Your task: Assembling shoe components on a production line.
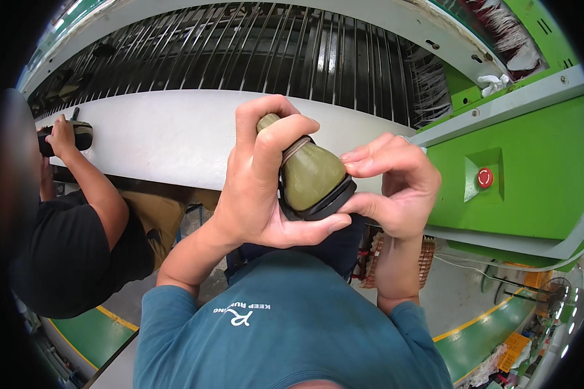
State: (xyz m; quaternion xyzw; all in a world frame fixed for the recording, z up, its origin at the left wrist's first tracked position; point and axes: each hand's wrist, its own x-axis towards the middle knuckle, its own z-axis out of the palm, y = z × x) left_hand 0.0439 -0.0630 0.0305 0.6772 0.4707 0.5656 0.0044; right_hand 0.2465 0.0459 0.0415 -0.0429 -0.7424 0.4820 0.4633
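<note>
Fingers [288, 132] grip near the table [159, 136] edge, bare top leftward. Left hand [254, 185] wraps the shoe [314, 174]; right hand [405, 181] pinches it.

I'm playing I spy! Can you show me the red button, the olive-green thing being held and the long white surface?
Red button [485, 177]: head view, middle of its round face.
Olive-green thing [315, 175]: head view, its wide, smooth side.
White surface [169, 136]: head view, bare part of its left half.

A smooth white worktop [156, 126] borders a far bank of slim, shiny metal rods [321, 52]. At right, a bright green machine housing [538, 172] bears a round red button [485, 177]; at left is a person [87, 233] in a black short-sleeved shirt [71, 269].
</note>
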